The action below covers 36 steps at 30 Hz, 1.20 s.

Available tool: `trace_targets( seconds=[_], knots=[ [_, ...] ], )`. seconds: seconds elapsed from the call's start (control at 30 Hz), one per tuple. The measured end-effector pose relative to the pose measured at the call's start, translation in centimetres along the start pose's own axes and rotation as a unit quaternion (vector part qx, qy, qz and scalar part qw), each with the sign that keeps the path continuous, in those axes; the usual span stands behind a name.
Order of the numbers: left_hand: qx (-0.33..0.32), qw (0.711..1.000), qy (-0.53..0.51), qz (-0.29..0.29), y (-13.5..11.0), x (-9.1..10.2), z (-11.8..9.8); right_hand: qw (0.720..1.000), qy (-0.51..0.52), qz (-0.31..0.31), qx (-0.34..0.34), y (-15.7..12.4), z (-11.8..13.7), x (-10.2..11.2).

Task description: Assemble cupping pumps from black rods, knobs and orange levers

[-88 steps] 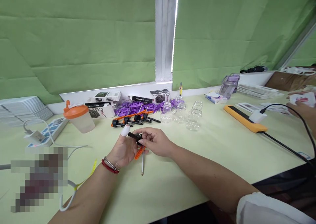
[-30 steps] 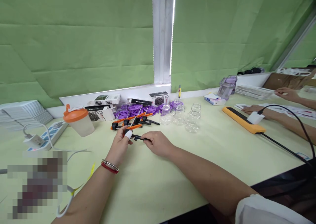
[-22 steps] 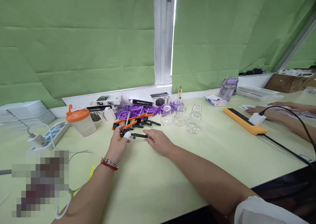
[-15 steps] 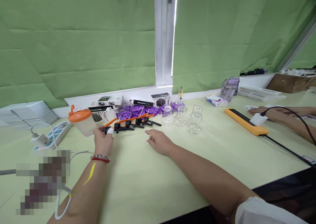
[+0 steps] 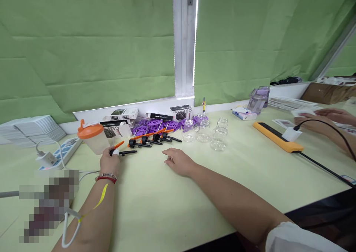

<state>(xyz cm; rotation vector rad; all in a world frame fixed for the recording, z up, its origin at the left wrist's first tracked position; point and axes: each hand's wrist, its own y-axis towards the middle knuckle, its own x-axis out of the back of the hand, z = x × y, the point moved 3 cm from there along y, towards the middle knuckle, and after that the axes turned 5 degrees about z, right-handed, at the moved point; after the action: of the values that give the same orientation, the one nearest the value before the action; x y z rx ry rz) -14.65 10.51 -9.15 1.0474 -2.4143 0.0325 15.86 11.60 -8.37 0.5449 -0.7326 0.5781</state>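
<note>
My left hand (image 5: 109, 161), with a white cot on one fingertip and a red band at the wrist, is closed on a black and orange pump piece (image 5: 122, 152) that rests low on the table at the left end of a row. Three alike black and orange pieces (image 5: 151, 138) lie in that row just to the right. My right hand (image 5: 178, 161) lies flat on the pale table (image 5: 178, 204), fingers loosely spread, holding nothing.
An orange-lidded cup (image 5: 91, 136) stands beside my left hand. Purple parts (image 5: 155, 124), small boxes (image 5: 120, 115) and clear glass bottles (image 5: 211, 131) sit behind the row. A power strip (image 5: 59, 152) lies at left. An orange bar (image 5: 276, 135) with a black cable and another person's hands (image 5: 328, 120) are at right.
My left hand carried the black and orange piece from the table's middle out to the left and lowered it at the row's end. My right hand let go and settled flat.
</note>
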Motion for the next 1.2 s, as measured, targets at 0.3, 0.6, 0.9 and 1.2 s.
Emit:
trace_targets(
  seconds=[0.3,0.6,0.9,1.2],
  knots=[
    [-0.045,0.998,0.033,0.030,0.0,-0.7,0.0,1.000,0.002,0.007,-0.006,-0.1,0.4,0.2],
    [-0.069,0.993,0.074,0.053,0.8,-1.2,0.6,1.000,-0.001,0.007,-0.005,-0.1,0.3,0.1],
    [-0.085,0.989,0.092,0.073,0.7,-1.4,0.6,1.000,-0.010,0.010,-0.007,-0.1,0.4,0.1],
    [-0.098,0.980,0.150,0.088,-0.1,-1.6,-0.4,1.000,-0.012,0.018,-0.009,-0.1,0.5,0.2]
  ],
)
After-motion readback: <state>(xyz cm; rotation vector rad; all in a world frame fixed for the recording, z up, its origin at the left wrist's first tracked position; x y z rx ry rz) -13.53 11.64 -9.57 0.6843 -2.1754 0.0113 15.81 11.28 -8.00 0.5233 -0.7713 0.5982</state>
